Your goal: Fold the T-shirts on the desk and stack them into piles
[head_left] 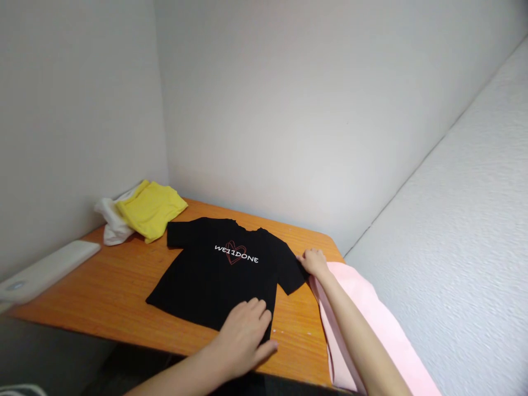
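A black t-shirt [223, 269] with white lettering and a red heart lies spread flat, front up, on the orange wooden table [103, 291]. My left hand [245, 335] rests flat on the shirt's bottom hem near the table's front edge, fingers apart. My right hand [314, 262] touches the tip of the shirt's right sleeve, fingers on the fabric; whether it pinches the cloth I cannot tell. My right forearm lies over a pink cloth [363, 330].
A folded yellow garment [150, 209] sits on a white one [111, 223] at the table's back left corner. A flat white device [45, 269] lies at the left edge. White walls close in on the left, back and right.
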`<move>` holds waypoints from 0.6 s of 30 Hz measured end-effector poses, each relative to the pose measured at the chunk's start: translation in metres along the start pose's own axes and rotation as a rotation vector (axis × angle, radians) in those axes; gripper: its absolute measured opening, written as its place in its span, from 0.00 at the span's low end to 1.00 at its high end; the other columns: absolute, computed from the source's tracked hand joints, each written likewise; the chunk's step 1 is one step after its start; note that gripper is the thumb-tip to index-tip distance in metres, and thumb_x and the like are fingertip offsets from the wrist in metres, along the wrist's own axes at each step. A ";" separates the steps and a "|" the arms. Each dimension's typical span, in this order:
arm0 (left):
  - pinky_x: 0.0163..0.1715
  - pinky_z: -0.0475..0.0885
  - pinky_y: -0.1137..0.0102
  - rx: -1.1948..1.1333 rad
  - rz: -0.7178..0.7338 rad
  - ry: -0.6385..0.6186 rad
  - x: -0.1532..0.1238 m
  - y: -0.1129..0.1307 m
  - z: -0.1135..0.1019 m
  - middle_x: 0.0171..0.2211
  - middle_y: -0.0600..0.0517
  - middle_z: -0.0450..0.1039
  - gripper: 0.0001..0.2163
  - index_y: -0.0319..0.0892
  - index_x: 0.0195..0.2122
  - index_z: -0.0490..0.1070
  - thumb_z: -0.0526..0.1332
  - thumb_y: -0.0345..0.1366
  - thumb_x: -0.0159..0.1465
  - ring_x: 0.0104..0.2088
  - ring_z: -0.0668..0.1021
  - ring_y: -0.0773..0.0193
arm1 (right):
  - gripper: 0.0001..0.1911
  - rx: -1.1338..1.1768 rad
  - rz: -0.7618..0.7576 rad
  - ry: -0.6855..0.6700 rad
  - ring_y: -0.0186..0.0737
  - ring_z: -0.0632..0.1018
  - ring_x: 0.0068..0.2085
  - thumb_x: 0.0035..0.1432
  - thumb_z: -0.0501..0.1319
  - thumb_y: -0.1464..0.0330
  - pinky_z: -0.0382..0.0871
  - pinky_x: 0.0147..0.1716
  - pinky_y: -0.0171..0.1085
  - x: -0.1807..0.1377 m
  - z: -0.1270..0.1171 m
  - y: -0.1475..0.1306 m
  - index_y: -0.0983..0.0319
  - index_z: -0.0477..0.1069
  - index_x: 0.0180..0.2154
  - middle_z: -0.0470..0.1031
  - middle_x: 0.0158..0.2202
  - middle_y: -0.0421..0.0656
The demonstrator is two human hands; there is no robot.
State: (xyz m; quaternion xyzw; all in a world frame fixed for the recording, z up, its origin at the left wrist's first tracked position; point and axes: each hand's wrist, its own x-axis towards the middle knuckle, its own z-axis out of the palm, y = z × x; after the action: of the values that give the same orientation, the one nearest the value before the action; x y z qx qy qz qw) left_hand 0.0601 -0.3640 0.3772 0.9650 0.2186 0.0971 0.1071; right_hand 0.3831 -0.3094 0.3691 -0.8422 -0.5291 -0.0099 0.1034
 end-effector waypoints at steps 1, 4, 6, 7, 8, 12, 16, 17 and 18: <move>0.42 0.73 0.58 0.019 -0.029 -0.026 0.004 0.011 0.008 0.42 0.42 0.73 0.13 0.41 0.40 0.71 0.57 0.46 0.64 0.44 0.74 0.49 | 0.15 0.011 0.024 -0.015 0.59 0.73 0.49 0.58 0.62 0.60 0.63 0.48 0.49 0.001 0.004 0.001 0.68 0.75 0.31 0.76 0.41 0.60; 0.41 0.74 0.59 0.065 -0.135 -0.113 0.016 0.025 0.022 0.42 0.40 0.74 0.12 0.36 0.43 0.71 0.56 0.35 0.61 0.43 0.75 0.48 | 0.09 0.095 0.063 -0.047 0.50 0.74 0.43 0.50 0.66 0.65 0.64 0.43 0.41 0.002 0.012 0.006 0.64 0.71 0.25 0.76 0.34 0.51; 0.39 0.74 0.61 0.040 -0.162 -0.129 0.021 0.026 0.023 0.40 0.39 0.75 0.12 0.34 0.42 0.72 0.56 0.31 0.58 0.41 0.77 0.50 | 0.07 0.187 0.079 -0.047 0.42 0.74 0.38 0.51 0.63 0.69 0.63 0.38 0.36 0.003 0.007 0.013 0.62 0.68 0.24 0.74 0.29 0.45; 0.38 0.74 0.63 -0.007 -0.163 -0.114 0.023 0.026 0.023 0.39 0.40 0.76 0.11 0.35 0.40 0.73 0.56 0.30 0.58 0.39 0.78 0.52 | 0.07 0.241 0.089 -0.044 0.39 0.74 0.34 0.51 0.61 0.70 0.63 0.36 0.34 0.004 0.002 0.019 0.62 0.66 0.24 0.73 0.27 0.42; 0.36 0.73 0.65 -0.079 -0.163 -0.088 0.025 0.026 0.022 0.36 0.42 0.77 0.09 0.36 0.37 0.74 0.56 0.31 0.57 0.36 0.78 0.54 | 0.07 0.299 0.100 -0.039 0.37 0.73 0.32 0.52 0.60 0.70 0.62 0.33 0.33 0.006 -0.005 0.024 0.61 0.65 0.24 0.71 0.25 0.40; 0.24 0.67 0.73 -0.580 -0.203 0.016 0.027 0.036 0.014 0.22 0.52 0.73 0.07 0.40 0.29 0.74 0.61 0.37 0.57 0.24 0.76 0.64 | 0.04 0.559 0.149 -0.034 0.34 0.69 0.25 0.52 0.58 0.69 0.59 0.25 0.31 0.014 -0.043 0.041 0.60 0.62 0.28 0.65 0.21 0.36; 0.19 0.63 0.76 -0.995 -0.301 0.054 0.023 0.044 -0.004 0.18 0.55 0.70 0.11 0.40 0.25 0.73 0.61 0.41 0.58 0.20 0.75 0.66 | 0.05 0.799 0.146 -0.051 0.31 0.69 0.23 0.56 0.57 0.68 0.61 0.23 0.30 0.033 -0.080 0.017 0.60 0.62 0.36 0.67 0.24 0.35; 0.19 0.62 0.76 -1.018 -0.328 0.082 0.020 0.042 -0.010 0.18 0.55 0.69 0.11 0.40 0.25 0.72 0.60 0.42 0.59 0.20 0.74 0.67 | 0.07 0.843 0.134 -0.060 0.31 0.70 0.23 0.57 0.58 0.68 0.61 0.22 0.29 0.041 -0.087 0.003 0.60 0.62 0.38 0.68 0.25 0.35; 0.20 0.62 0.76 -1.007 -0.354 0.120 0.016 0.038 -0.016 0.18 0.55 0.69 0.12 0.40 0.24 0.72 0.59 0.42 0.60 0.19 0.73 0.68 | 0.08 0.878 0.117 -0.071 0.30 0.70 0.24 0.57 0.58 0.68 0.61 0.22 0.28 0.049 -0.092 -0.015 0.60 0.63 0.40 0.68 0.26 0.35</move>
State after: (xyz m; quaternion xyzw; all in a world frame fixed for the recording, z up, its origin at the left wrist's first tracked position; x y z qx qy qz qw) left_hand 0.0858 -0.3880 0.4042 0.7354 0.3101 0.2253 0.5588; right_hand 0.3997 -0.2761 0.4680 -0.7466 -0.4380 0.2508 0.4335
